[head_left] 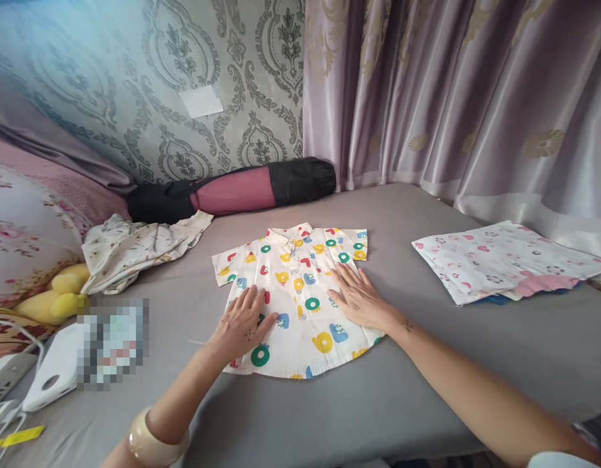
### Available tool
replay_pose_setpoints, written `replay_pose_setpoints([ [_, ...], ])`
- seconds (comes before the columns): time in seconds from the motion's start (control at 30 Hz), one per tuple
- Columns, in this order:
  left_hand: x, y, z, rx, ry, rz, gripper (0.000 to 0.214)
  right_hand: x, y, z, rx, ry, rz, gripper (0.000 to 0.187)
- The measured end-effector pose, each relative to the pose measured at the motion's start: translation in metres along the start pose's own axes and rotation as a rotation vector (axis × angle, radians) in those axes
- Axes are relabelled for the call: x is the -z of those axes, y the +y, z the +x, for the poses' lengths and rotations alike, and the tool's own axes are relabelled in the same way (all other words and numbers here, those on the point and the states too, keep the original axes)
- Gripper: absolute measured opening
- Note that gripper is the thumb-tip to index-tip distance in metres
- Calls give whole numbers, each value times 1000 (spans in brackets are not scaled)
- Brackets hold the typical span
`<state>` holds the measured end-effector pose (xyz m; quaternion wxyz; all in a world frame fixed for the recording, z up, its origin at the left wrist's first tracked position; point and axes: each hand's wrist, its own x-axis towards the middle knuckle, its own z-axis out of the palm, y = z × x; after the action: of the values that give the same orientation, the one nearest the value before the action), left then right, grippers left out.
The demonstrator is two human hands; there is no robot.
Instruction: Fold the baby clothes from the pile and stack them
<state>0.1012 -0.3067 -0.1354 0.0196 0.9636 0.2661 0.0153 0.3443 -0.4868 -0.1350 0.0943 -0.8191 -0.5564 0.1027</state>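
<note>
A small white short-sleeved shirt [300, 286] with colourful letter prints lies spread front side up, its collar pointing away from me. My left hand [244, 322] rests flat on the shirt's left side, fingers stretched out. On the right side of the shirt, my right hand [357, 296] lies flat with its fingers a little apart. Neither hand grips the cloth. The shirt's buttons run down the middle between my hands, and its curved hem faces me.
Grey sheet [378, 396] covers the bed. Folded printed clothes [505, 257] lie at right, a crumpled garment [139, 247] at left. A long black and pink bag [236, 190] lies along the wall. Nearer left are a yellow plush toy [59, 299], a white device [61, 364] and a power strip [10, 377].
</note>
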Motion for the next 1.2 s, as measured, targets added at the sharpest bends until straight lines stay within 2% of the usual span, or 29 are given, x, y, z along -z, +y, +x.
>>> replay_pose_setpoints([
  [0.1,27,4,23,17,-112,16,49,1,2,0,-32,53,-2,71],
  [0.2,37,14,59,-40,-46,-48,41,-3,5,-1,-52,91,-27,74],
  [0.33,19,39,113,-349,17,-202,35,-7,7,-3,-46,50,-31,76],
  [0.37,13,47,126,-388,38,-226,34,-7,6,-3,-48,50,-35,75],
  [0.43,2,61,152,-419,66,-235,35,-6,5,-3,-54,50,-45,74],
  [0.53,-7,78,186,-409,46,-207,36,-5,3,-3,-70,40,-57,72],
  [0.67,-17,87,221,-374,70,-164,39,-5,2,-3,-78,33,-64,73],
  [0.83,-37,86,240,-228,67,-114,57,-9,3,-3,-70,56,-61,72],
  [0.93,-43,84,243,-199,48,-125,62,-13,5,-1,-66,79,-61,71],
  [1.2,-36,89,243,-201,15,-84,59,-13,4,-3,-48,97,-60,68],
])
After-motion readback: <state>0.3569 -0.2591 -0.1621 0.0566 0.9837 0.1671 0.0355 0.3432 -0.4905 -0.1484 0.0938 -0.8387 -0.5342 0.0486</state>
